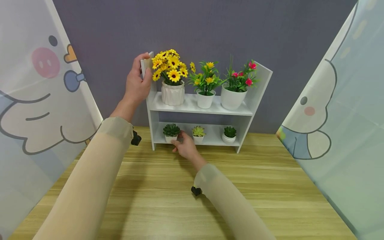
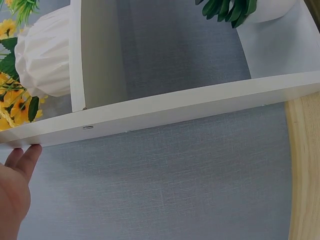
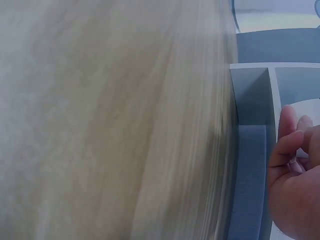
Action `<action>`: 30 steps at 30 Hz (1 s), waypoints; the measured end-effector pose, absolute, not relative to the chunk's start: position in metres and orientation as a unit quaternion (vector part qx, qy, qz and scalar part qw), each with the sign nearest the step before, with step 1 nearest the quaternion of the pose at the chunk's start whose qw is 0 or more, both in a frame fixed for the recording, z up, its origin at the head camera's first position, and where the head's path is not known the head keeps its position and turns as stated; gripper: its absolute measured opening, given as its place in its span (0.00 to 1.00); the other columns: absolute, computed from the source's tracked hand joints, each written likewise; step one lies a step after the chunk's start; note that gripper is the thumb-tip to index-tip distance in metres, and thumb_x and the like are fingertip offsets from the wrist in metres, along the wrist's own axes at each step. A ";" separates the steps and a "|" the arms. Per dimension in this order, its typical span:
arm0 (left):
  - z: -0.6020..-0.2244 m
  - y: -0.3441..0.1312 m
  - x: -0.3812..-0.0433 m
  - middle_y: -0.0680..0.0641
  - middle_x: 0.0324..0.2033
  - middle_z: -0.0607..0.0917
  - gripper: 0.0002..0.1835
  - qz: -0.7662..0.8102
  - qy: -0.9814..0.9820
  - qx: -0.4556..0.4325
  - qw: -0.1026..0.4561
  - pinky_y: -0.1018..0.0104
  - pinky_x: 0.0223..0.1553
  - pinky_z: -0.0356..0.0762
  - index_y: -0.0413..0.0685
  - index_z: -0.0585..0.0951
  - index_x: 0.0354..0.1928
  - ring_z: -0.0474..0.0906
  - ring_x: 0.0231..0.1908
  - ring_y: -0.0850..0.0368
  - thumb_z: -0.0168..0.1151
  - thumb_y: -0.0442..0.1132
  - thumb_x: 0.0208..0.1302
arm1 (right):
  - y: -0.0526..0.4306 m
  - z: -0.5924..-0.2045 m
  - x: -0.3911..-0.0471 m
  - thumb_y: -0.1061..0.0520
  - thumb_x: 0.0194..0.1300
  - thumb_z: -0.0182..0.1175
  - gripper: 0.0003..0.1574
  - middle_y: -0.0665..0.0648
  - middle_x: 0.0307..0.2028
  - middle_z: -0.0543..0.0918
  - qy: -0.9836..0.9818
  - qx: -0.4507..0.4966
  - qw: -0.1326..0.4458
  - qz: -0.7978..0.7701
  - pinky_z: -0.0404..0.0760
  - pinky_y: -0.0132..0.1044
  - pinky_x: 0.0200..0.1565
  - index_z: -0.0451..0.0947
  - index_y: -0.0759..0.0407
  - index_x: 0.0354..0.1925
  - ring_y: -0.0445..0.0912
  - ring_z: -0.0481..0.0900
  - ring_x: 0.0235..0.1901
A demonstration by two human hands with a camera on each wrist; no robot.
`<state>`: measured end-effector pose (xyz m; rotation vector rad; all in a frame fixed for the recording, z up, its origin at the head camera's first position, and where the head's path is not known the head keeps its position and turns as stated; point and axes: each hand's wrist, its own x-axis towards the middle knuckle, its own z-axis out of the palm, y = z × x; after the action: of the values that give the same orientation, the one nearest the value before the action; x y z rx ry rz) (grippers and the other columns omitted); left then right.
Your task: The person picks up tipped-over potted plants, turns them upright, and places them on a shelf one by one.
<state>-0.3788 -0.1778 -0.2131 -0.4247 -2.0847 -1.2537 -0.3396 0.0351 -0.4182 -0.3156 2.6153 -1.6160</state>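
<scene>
A white two-tier shelf (image 1: 201, 113) stands against the grey wall. My left hand (image 1: 138, 81) holds the upper part of its left side panel, and in the left wrist view its fingertips (image 2: 31, 152) touch the panel's outer face. On the lower tier, my right hand (image 1: 187, 146) grips the small white pot of a dark green potted succulent (image 1: 171, 129) at the left end. The right wrist view shows the right hand (image 3: 295, 180) with bent fingers by the shelf; the pot is mostly hidden there. Just right of that hand sits a light green potted succulent (image 1: 198, 131).
Another potted succulent (image 1: 229, 133) sits at the lower tier's right. Above stand potted yellow sunflowers (image 1: 172, 76), a yellow-flowered pot (image 1: 205, 90) and a pink-flowered pot (image 1: 235, 88). The wooden table (image 1: 168, 200) extends in front; cartoon-printed panels (image 1: 345, 110) flank both sides.
</scene>
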 end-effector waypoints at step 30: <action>-0.213 -0.178 -0.378 0.48 0.81 0.70 0.28 -0.479 -0.796 -0.163 0.333 0.48 0.59 0.77 0.61 0.64 0.82 0.76 0.64 0.44 0.45 0.49 0.86 | 0.036 -0.421 -0.340 0.51 0.83 0.63 0.38 0.65 0.73 0.77 0.824 -0.110 0.027 -0.556 0.82 0.35 0.29 0.64 0.58 0.82 0.43 0.87 0.26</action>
<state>-0.3783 -0.1775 -0.2127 -0.4249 -2.0777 -1.2501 -0.3404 0.0358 -0.4215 -0.3408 2.5437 -1.7169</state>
